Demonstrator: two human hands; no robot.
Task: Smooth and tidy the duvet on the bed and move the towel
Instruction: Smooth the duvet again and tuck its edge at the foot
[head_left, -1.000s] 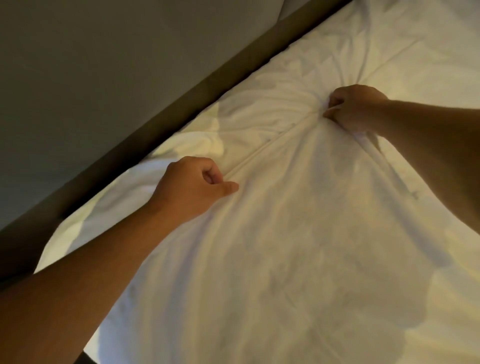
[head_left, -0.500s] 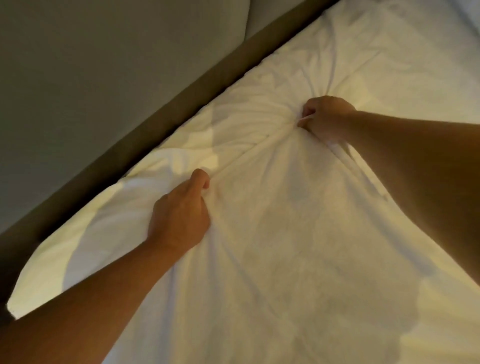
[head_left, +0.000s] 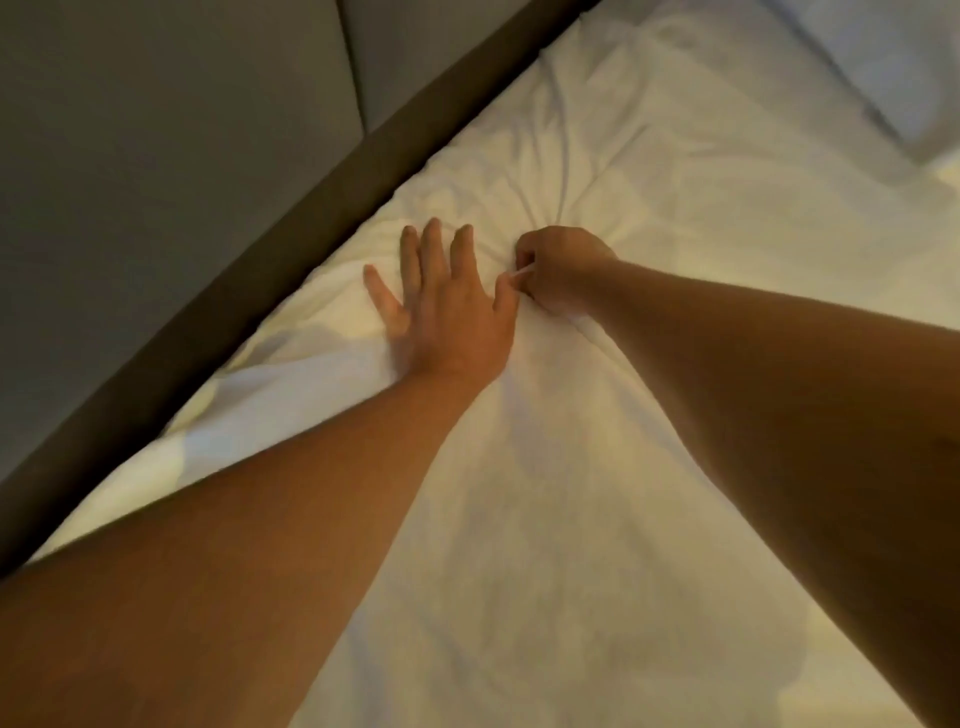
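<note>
Right hand (head_left: 558, 270) fisted, grip closed tight on a bunch of the white duvet (head_left: 597, 467), fabric pinched between thumb and curled fingers, a thin fold of cloth showing at the knuckles. Creases fan out from this grip, mostly beyond it toward the far end of the bed. Left hand (head_left: 447, 312) just left of the grip, thumb side nearly touching the right fist, flat palm-down on the duvet, fingers (head_left: 431, 249) straight and spread, pressing on the cloth, holding nothing. Duvet covers the bed under both forearms, smoother on the near side of the grip, wrinkled at and past it. Dark bed frame edge (head_left: 291, 270) runs diagonally left of the flat hand, grey padded wall panel (head_left: 156, 156) beyond that. Pillow (head_left: 893, 62) far beyond and right of the grip. Towel not visible
</note>
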